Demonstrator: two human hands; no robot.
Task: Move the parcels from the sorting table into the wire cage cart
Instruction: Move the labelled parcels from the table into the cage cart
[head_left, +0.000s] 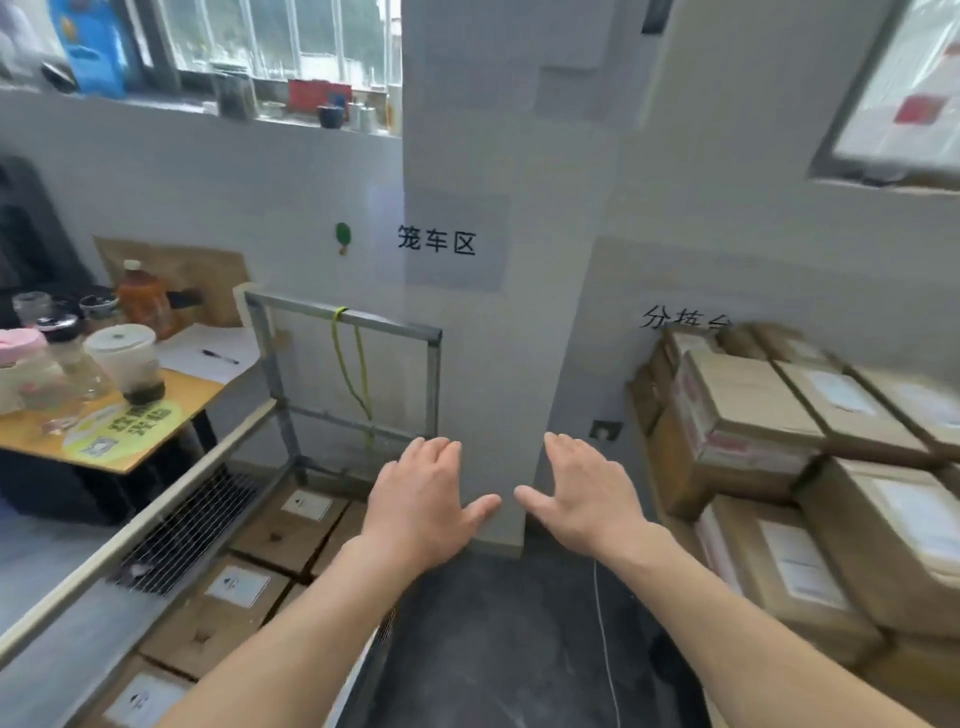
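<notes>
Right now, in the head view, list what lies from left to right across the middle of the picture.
Orange side table → wire cage cart → left hand → right hand → stacked parcels.

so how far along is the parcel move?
Done: several carted parcels lie flat in the wire cage cart. In hand: nothing; left hand and right hand are open and empty, between cart and stack. Left: the stacked parcels on the right, many boxes.
</notes>
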